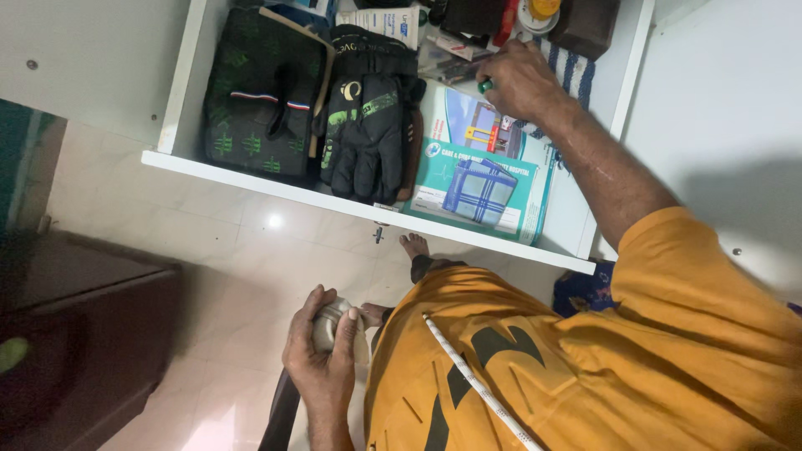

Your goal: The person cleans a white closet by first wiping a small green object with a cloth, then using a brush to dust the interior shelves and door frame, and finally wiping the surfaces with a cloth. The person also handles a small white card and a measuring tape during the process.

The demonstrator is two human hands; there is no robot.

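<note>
Right hand (522,79) grip holds a small green thing (485,85) at 1 o'clock; left hand (322,355) grips a pale roll (332,326). I lift slowly over the teal box (480,188).

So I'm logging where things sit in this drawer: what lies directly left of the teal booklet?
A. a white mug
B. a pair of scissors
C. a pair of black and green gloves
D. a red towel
C: the black and green gloves lie fingers-down against the left edge of the teal booklet, inside the white drawer.
</note>
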